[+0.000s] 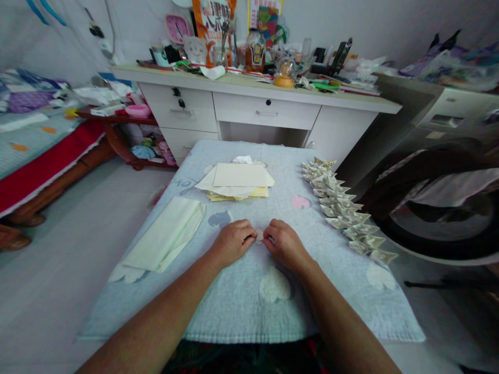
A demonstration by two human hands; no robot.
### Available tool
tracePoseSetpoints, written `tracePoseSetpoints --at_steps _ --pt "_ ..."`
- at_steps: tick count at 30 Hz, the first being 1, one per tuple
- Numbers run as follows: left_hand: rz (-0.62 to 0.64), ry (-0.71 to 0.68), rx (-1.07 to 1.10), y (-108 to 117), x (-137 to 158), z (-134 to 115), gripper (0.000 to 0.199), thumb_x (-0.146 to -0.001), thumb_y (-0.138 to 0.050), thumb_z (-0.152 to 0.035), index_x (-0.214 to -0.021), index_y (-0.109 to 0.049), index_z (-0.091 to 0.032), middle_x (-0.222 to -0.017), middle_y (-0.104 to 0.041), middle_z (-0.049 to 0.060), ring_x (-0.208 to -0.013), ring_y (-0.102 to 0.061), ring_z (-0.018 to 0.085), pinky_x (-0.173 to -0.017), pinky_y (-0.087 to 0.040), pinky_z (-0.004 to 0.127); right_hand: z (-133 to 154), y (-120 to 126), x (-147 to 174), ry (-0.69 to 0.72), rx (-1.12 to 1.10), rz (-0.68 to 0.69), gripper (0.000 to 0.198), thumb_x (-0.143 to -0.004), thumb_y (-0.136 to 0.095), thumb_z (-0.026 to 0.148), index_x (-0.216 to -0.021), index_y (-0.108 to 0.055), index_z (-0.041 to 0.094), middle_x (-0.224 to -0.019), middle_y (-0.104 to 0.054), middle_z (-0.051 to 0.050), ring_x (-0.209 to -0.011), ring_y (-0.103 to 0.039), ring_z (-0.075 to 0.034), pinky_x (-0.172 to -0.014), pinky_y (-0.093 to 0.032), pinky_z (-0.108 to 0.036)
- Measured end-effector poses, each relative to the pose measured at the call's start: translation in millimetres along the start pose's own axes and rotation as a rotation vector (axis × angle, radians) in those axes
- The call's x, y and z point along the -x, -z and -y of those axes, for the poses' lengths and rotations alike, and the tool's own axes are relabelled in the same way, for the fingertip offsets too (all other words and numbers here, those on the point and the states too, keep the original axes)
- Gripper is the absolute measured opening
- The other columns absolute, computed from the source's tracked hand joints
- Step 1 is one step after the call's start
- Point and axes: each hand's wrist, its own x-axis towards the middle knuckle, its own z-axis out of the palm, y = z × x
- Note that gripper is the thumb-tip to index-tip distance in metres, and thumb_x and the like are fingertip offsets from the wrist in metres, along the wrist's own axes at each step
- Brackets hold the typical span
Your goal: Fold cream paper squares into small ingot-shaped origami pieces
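My left hand (pixel 236 242) and my right hand (pixel 285 243) come close together over the middle of a cloth-covered table (pixel 241 317). Both have curled, pinching fingers. Between the fingertips shows a small pale patch; I cannot make out whether it is a held piece or part of the cloth's pattern. Beyond the hands lies a stack of cream and yellow paper sheets (pixel 244 175). To the left rests a pile of folded pale green paper (pixel 163 234). Along the right side runs a row of several folded paper boats (pixel 343 205), one patterned at the far end.
A white desk (pixel 268 110) crowded with jars, bottles and a pink clock (pixel 177 28) stands behind the table. At right is a front-loading washing machine (pixel 436 187) with dark cloth at its door. A bed (pixel 42 140) and a low wooden stand (pixel 117 119) are at left.
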Motion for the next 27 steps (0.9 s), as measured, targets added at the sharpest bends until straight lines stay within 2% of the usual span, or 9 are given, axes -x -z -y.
tracePoseSetpoints --at_steps 9,13,16,19,22,27 --pt "-0.001 0.013 -0.004 -0.5 0.4 -0.7 0.012 -0.083 -0.055 -0.011 -0.078 -0.064 -0.018 -0.08 -0.059 0.002 -0.079 -0.056 0.015 -0.072 -0.043 0.025 2.4 1.9 -2.0 0.004 0.051 0.056 0.012 -0.086 -0.056 0.015 -0.078 -0.064 0.016 -0.081 -0.058 -0.004 -0.083 -0.052 -0.016 -0.076 -0.037 -0.026" --pt "-0.047 0.037 -0.024 -1.3 -1.0 -5.2 0.001 -0.08 -0.063 -0.017 -0.08 -0.063 -0.018 -0.082 -0.059 0.002 -0.083 -0.055 0.017 -0.076 -0.043 0.029 4.8 3.2 -4.5 -0.004 0.084 0.087 0.013 -0.087 -0.055 0.015 -0.077 -0.064 0.016 -0.082 -0.058 -0.004 -0.082 -0.051 -0.016 -0.076 -0.037 -0.025" --pt "-0.092 0.034 -0.031 -2.2 -3.3 -7.6 0.003 -0.08 -0.065 -0.021 -0.082 -0.065 -0.019 -0.086 -0.059 0.003 -0.087 -0.053 0.019 -0.08 -0.042 0.032 4.2 3.0 -5.3 -0.004 0.086 0.096 0.013 -0.088 -0.055 0.016 -0.079 -0.065 0.016 -0.082 -0.058 -0.004 -0.082 -0.051 -0.016 -0.076 -0.037 -0.025" --pt "-0.062 0.015 -0.011 -3.5 -5.4 -7.0 0.007 -0.085 -0.059 -0.02 -0.081 -0.066 -0.02 -0.083 -0.061 0.003 -0.085 -0.054 0.018 -0.079 -0.042 0.031 1.8 2.6 -4.9 -0.005 0.049 0.08 0.013 -0.087 -0.055 0.016 -0.079 -0.065 0.016 -0.081 -0.058 -0.004 -0.082 -0.052 -0.016 -0.076 -0.037 -0.026" --pt "-0.022 0.008 0.017 -4.8 -6.3 -5.0 0.01 -0.087 -0.057 -0.019 -0.082 -0.066 -0.019 -0.081 -0.062 0.002 -0.083 -0.056 0.017 -0.077 -0.042 0.03 -1.4 3.6 -3.9 -0.005 -0.046 0.054 0.013 -0.084 -0.054 0.011 -0.076 -0.063 0.016 -0.078 -0.057 -0.003 -0.078 -0.051 -0.015 -0.073 -0.037 -0.025" --pt "-0.016 0.028 0.025 -4.5 -6.5 -4.8 0.012 -0.088 -0.056 -0.019 -0.081 -0.066 -0.019 -0.08 -0.062 0.003 -0.082 -0.057 0.017 -0.074 -0.041 0.028 -5.6 7.6 -2.9 -0.035 -0.176 0.017 0.019 -0.069 -0.049 0.0 -0.073 -0.057 0.016 -0.074 -0.054 -0.001 -0.073 -0.049 -0.014 -0.068 -0.037 -0.023"
